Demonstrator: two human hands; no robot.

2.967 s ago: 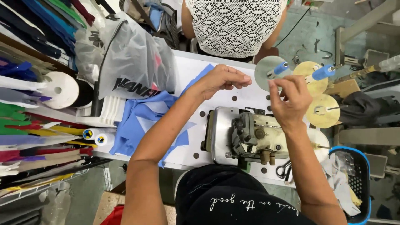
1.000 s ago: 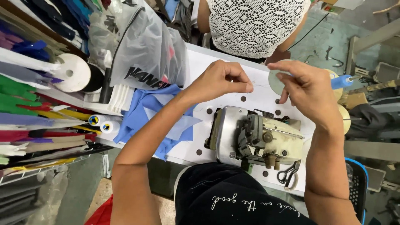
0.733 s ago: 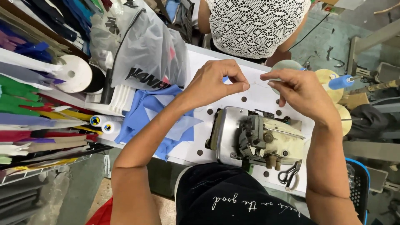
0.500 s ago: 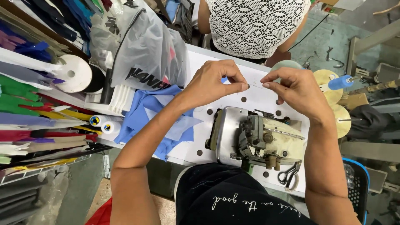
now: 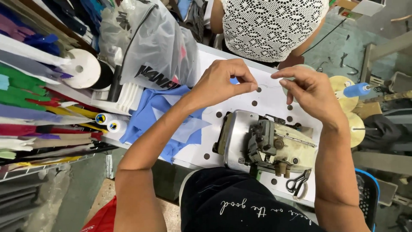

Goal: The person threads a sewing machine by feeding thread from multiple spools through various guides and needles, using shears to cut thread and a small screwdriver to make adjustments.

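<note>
Here the left hand [image 5: 223, 83] and right hand [image 5: 311, 92] hover above the white surface [image 5: 266, 101], each with fingers pinched shut on an end of a fine thread [image 5: 271, 84] stretched between them. Just below sits the sewing machine [image 5: 268, 141], scissors [image 5: 297, 184] beside it. Blue fabric [image 5: 156, 114] lies under the left forearm; another person in a white lace top [image 5: 272, 25] stands across the surface.

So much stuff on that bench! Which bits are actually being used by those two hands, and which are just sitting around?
In use:
left hand and right hand, pinching a fine thread stretched between them
sewing machine just below the hands

Lying about:
blue fabric pieces
scissors
grey plastic bag
blue thread cone
white tape roll
</note>
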